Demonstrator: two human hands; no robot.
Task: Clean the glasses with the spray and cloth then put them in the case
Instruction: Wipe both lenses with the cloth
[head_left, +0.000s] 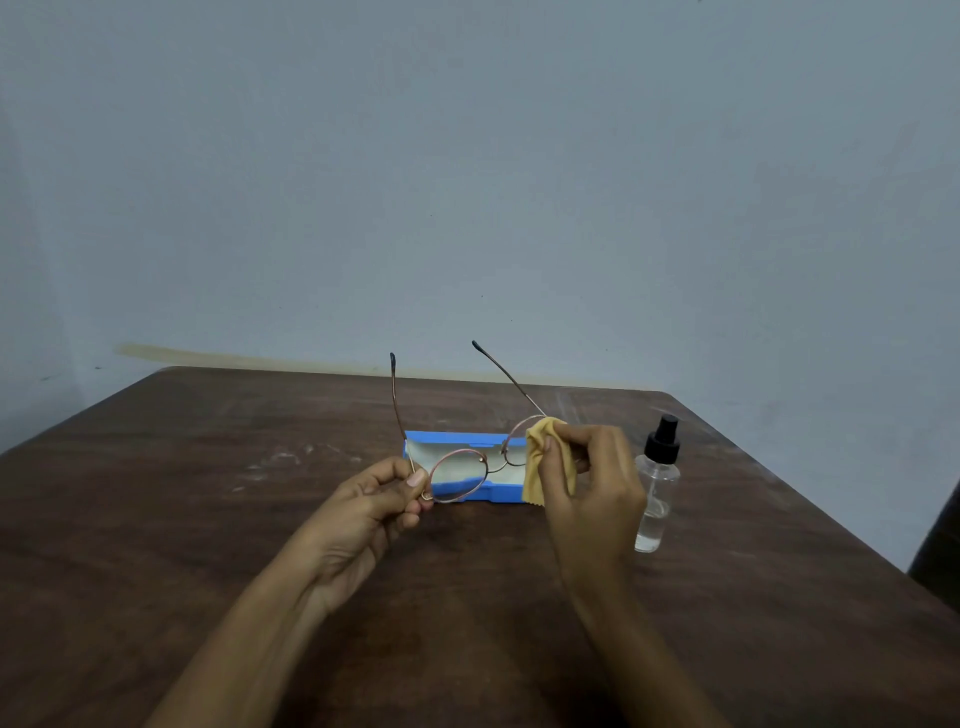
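Glasses (460, 475): thin round metal frame, arms unfolded and pointing away, raised in front of the case (467, 439), one lens wrapped in the yellow cloth (537, 467). Case: blue, open, pale lining, flat on the table (208, 493). Spray bottle (657, 483): clear, black nozzle, upright, right of the case.

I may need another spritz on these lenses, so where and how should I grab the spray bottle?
Grip the spray bottle round its clear cylindrical body, below the black pump head, leaving a finger free to press. It stands upright just right of the right hand, so coming from its left side looks shortest, once that hand drops the yellow cloth.
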